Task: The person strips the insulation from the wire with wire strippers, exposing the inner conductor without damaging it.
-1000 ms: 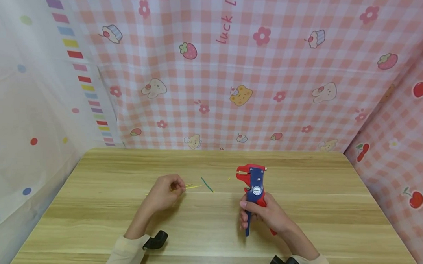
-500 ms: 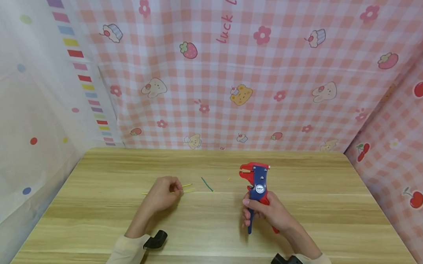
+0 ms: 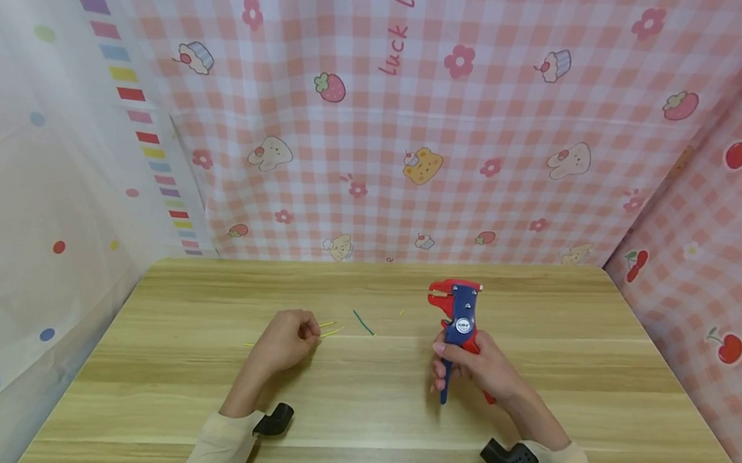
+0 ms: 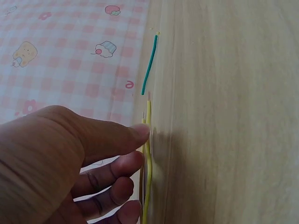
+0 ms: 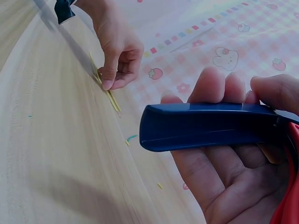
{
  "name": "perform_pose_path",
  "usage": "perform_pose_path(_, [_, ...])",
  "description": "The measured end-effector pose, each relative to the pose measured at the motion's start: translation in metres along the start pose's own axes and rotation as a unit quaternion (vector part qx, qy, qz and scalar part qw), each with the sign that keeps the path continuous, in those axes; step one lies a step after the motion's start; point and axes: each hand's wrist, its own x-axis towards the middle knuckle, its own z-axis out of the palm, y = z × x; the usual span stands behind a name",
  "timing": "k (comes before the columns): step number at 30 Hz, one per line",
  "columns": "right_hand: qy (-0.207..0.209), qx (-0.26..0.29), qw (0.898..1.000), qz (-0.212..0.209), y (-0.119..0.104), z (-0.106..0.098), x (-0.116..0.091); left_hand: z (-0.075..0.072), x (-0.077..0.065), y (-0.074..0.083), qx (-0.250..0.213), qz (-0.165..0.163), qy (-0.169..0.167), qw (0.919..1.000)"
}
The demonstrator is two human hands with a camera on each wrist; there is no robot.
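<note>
At the table's left middle, my left hand (image 3: 288,340) pinches a yellow wire (image 4: 148,172) between thumb and fingers. Bare strands stick out of its far end. A second yellow wire (image 3: 327,323) lies close alongside, partly hidden by the hand. My right hand (image 3: 488,366) grips a red and blue wire stripper (image 3: 464,308) by its handles, head up, above the right middle of the table. Its red jaws point left and stand apart with no wire between them. Seen from the right wrist, the fingers curl around the blue handle (image 5: 201,128).
A short green wire (image 3: 363,323) lies just right of the left hand. Beyond it is a tiny yellow scrap (image 3: 402,313). The wooden table (image 3: 363,411) ends at a pink checked cloth (image 3: 378,211) at the back; cloth also hangs at both sides.
My right hand has moved right and slightly away with the wire stripper. The left hand stays nearly in place, while the yellow wire in it has drawn back toward the left and sunk lower.
</note>
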Motion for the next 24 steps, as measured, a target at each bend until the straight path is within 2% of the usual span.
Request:
perform_pose_path(6, [0.005, 0.001, 1.0, -0.009, -0.002, -0.006, -0.002, 0.002, 0.002, 0.001, -0.016, 0.008, 0.006, 0.9998])
perform_pose_path(12, [0.008, 0.004, 1.0, -0.017, -0.003, -0.01, -0.002, 0.007, 0.006, 0.01, -0.032, 0.029, 0.022, 0.9988])
perform_pose_path(19, [-0.001, 0.012, 0.999, -0.032, -0.002, -0.014, -0.003, 0.015, 0.019, 0.019, -0.026, 0.041, 0.013, 0.9987])
perform_pose_path(24, [-0.001, 0.016, 0.999, -0.031, -0.002, -0.017, -0.005, 0.022, 0.029, 0.024, -0.018, 0.038, 0.006, 0.9991])
